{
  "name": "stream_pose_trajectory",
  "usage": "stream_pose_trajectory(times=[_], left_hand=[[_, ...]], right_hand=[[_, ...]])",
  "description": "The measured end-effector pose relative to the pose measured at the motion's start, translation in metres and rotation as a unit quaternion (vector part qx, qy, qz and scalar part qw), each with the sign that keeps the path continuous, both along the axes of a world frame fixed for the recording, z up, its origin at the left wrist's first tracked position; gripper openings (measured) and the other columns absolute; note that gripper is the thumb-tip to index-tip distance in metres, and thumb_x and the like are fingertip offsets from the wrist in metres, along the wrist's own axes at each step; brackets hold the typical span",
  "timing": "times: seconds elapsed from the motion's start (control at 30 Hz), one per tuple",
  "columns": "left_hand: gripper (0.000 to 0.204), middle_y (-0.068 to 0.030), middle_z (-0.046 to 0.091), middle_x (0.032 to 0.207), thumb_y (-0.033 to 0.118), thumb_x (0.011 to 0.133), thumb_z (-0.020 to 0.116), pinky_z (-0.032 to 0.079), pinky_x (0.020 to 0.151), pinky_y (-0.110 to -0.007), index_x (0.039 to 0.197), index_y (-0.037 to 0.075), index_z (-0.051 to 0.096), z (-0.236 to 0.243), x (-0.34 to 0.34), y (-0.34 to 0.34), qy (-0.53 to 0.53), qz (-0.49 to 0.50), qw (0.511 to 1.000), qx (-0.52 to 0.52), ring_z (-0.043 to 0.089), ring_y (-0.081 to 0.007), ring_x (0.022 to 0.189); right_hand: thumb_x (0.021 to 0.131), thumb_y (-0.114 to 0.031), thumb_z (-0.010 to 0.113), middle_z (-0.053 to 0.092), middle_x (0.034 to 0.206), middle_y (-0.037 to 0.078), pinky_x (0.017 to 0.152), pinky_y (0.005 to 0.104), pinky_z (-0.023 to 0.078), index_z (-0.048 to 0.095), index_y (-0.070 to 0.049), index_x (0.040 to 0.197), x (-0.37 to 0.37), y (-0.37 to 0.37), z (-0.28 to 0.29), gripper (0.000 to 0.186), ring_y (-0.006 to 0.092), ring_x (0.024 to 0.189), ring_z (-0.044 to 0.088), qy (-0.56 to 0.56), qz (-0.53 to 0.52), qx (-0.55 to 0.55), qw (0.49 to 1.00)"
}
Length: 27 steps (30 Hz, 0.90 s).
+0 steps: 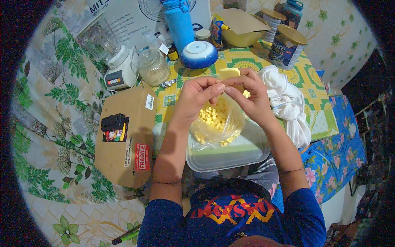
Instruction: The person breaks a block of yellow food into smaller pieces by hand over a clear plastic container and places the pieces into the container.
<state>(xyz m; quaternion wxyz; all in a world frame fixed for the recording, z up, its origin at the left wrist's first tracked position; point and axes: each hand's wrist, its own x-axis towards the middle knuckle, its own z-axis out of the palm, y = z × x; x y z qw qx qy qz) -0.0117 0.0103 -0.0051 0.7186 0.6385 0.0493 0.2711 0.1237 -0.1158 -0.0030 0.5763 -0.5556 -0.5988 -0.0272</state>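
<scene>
My left hand point(200, 95) and my right hand point(252, 94) meet at the fingertips above a clear plastic bag point(233, 125). Small yellow cubes point(213, 117) fill much of the bag. A pale yellow slab point(229, 73) shows behind the fingers of my right hand, which appear closed on it. The thumb and fingers of my left hand are pinched together; what they hold, if anything, is too small to make out. Beneath the bag is a shallow clear plastic tub point(230, 161) at the near table edge.
Left stand a cardboard box point(119, 154) with a black object point(113, 122) on it, a blender point(120, 68) and a glass jar point(153, 68). Beyond are a blue bowl point(199, 55), blue bottle point(180, 26), yellow-green bowl point(245, 38) and tins point(285, 51). A white cloth point(284, 96) lies right.
</scene>
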Motion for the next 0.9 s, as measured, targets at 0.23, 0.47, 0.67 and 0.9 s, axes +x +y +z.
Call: stream_pose_trajectory(times=[0.23,0.47,0.67,0.9], left_hand=[[0.018,-0.0040,0.062,0.079,0.017,0.084,0.064,0.046,0.054,-0.020,0.091,0.001,0.063,0.003,-0.002,0.000,-0.012,0.037,0.999,0.009,0.055,-0.0078,0.062],[0.027,-0.0063,0.061,0.079,0.023,0.091,0.056,0.047,0.052,-0.022,0.098,-0.002,0.063,-0.002,0.000,0.005,-0.028,0.045,0.998,-0.038,0.055,-0.0096,0.059],[0.033,-0.0073,0.062,0.079,0.028,0.093,0.052,0.047,0.051,-0.022,0.100,-0.003,0.062,0.003,0.000,0.004,-0.029,0.040,0.997,-0.054,0.054,-0.0100,0.057],[0.032,-0.0055,0.060,0.080,0.022,0.089,0.058,0.046,0.051,-0.021,0.110,-0.002,0.057,0.005,0.000,0.002,-0.027,0.040,0.997,-0.053,0.054,-0.0090,0.056]], right_hand=[[0.079,-0.015,0.068,0.055,0.101,0.008,0.072,0.0272,0.046,0.063,-0.007,0.104,-0.001,0.001,-0.003,0.026,0.0164,0.091,0.054,0.124,0.045,-0.023,0.991],[0.083,-0.011,0.064,0.053,0.116,0.006,0.076,0.0268,0.049,0.046,-0.006,0.127,-0.004,0.001,0.005,0.048,0.0120,0.094,0.053,0.247,0.091,0.003,0.965],[0.082,-0.010,0.064,0.054,0.113,0.006,0.077,0.0265,0.048,0.043,-0.006,0.129,-0.003,0.001,0.006,0.051,0.0122,0.094,0.054,0.249,0.086,-0.012,0.965],[0.082,-0.009,0.064,0.054,0.112,0.007,0.076,0.0256,0.048,0.041,-0.005,0.129,-0.002,0.001,0.005,0.052,0.0129,0.096,0.054,0.255,0.089,-0.013,0.963]])
